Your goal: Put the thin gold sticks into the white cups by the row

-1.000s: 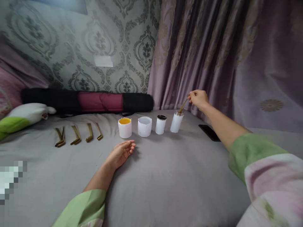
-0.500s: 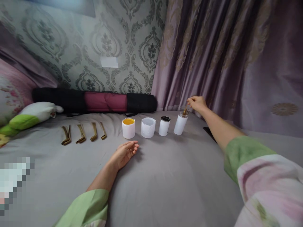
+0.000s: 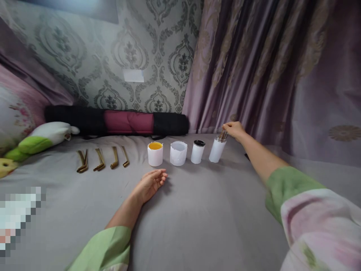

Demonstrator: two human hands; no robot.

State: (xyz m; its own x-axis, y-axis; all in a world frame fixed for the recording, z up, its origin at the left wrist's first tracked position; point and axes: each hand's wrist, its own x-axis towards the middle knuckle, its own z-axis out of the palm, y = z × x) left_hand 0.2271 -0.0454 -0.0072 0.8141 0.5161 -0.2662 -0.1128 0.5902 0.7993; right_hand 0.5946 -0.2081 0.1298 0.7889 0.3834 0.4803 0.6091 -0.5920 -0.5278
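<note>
My right hand [image 3: 234, 130] reaches to the far right white can [image 3: 216, 150], its fingers pinched at the upper ends of thin brass-coloured sticks [image 3: 222, 134] standing in the can's mouth. How many the fingers grip is hidden. My left hand [image 3: 152, 184] rests on the grey sheet with loosely curled fingers and nothing in it, in front of a white tub with a yellow inside [image 3: 155, 156]. Beside that tub stand a wider white tub [image 3: 178, 154] and a white can with a dark inside [image 3: 197, 152]. Brass-coloured pieces with bent ends [image 3: 82, 162] lie in groups to the left.
A black and maroon roll [image 3: 128, 122] lies along the patterned wall. At the left are a green and white plush toy [image 3: 46, 135] and a pixelated patch. Purple curtains [image 3: 254, 67] hang behind the cans. A dark flat object [image 3: 247, 156] is partly covered by my right forearm.
My right hand has come down slightly, closer to the mouth of the far right can, and the sticks show less above the rim. My left hand stays in place on the sheet.
</note>
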